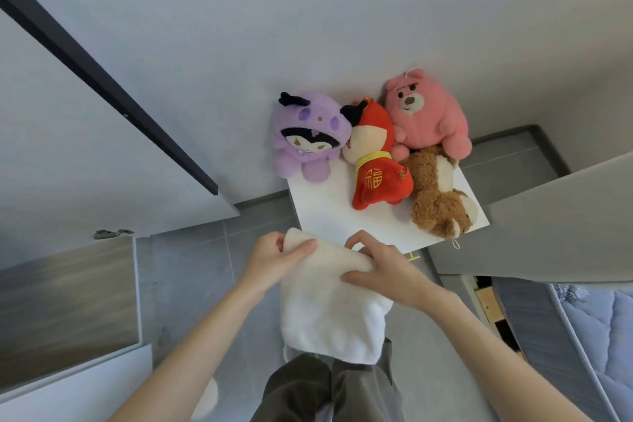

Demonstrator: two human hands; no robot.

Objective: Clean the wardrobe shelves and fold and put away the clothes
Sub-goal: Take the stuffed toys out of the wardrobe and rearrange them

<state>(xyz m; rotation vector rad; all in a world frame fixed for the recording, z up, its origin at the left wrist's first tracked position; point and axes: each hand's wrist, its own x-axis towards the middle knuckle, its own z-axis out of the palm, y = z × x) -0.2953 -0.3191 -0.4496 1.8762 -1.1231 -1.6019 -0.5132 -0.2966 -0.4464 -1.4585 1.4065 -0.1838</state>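
A white fluffy cloth [329, 312] hangs in front of me, folded over at its top. My left hand [274, 259] grips its upper left corner, thumb across the fold. My right hand [383, 271] pinches the upper right edge, fingers curled round the fabric. Just beyond the hands a white shelf top [329, 212] carries several plush toys: a purple one [308, 137], a red doll [375, 164], a pink bear [424, 113] and a brown dog [438, 195].
An open white wardrobe door [85, 147] with a dark edge stands at the left. A grey panel [565, 223] juts in from the right. A bed with a blue quilt [596, 336] lies at the lower right. Grey floor tiles lie below.
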